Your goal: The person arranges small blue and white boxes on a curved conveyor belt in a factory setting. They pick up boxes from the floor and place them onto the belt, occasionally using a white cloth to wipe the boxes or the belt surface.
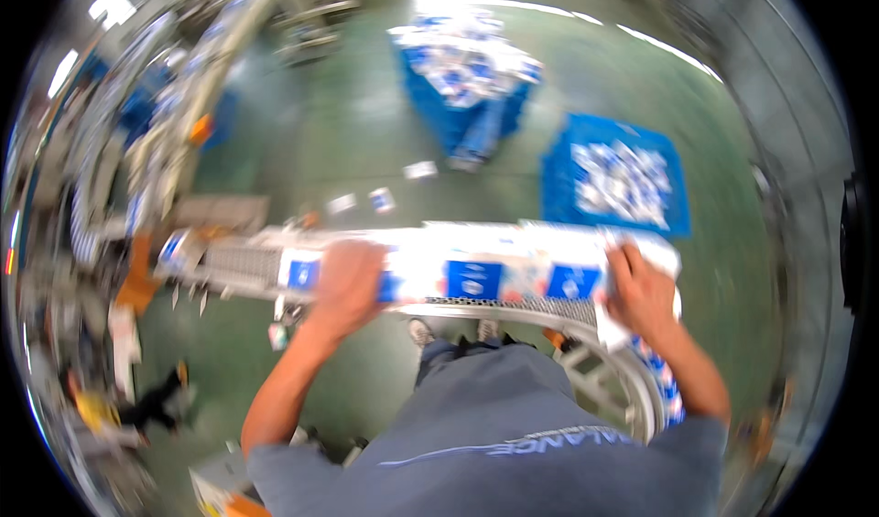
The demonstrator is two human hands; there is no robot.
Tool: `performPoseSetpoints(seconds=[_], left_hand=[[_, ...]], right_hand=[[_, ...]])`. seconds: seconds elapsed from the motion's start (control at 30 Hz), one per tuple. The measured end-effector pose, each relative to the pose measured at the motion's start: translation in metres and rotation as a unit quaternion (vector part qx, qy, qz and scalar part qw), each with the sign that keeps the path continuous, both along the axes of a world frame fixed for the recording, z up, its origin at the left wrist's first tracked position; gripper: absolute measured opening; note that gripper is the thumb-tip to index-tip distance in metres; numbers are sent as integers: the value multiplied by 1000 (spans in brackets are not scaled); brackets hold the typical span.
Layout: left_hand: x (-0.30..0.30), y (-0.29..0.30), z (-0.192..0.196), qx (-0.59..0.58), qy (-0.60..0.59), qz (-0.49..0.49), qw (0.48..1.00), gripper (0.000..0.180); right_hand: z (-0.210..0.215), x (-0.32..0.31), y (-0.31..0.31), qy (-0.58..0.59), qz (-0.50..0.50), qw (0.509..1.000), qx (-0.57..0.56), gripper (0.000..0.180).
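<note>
A row of white-and-blue soft packages lies along a narrow curved conveyor in front of me. My left hand rests against a package toward the left part of the row; its fingers are smeared by motion. At the right end, my right hand has its fingers bent round a white package. That package hangs partly over the conveyor's near edge, tilted. Between my hands the packages sit close together, with their blue panels facing up.
Beyond the conveyor stand a heaped blue bin and a blue crate of similar packages. Several loose packs lie on the green floor. Another conveyor line runs at left. A person in yellow is at lower left.
</note>
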State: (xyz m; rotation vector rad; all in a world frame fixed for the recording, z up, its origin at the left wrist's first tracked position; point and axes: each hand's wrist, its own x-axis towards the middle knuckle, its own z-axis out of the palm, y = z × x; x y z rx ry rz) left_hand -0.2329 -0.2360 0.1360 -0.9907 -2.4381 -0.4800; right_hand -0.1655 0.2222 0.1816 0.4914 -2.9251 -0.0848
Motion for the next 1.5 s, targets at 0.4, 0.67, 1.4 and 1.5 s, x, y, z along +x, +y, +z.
performPoseSetpoints(seconds=[0.4,0.67,1.4,1.5], left_hand=[[28,391,31,-23,122,-237,964,65],[21,177,-93,11,-212,-78,974,68],[45,8,-140,-143,-221,11,965,111],[53,46,-157,-139,-194,-11,971,110]], right_hand=[[-52,-40,252,27,-175,981,-82,54],[-143,92,104,-268,-127,947,-123,81],[-181,67,51,-253,-115,960,20,84],[-180,63,45,-253,-117,960,24,86]])
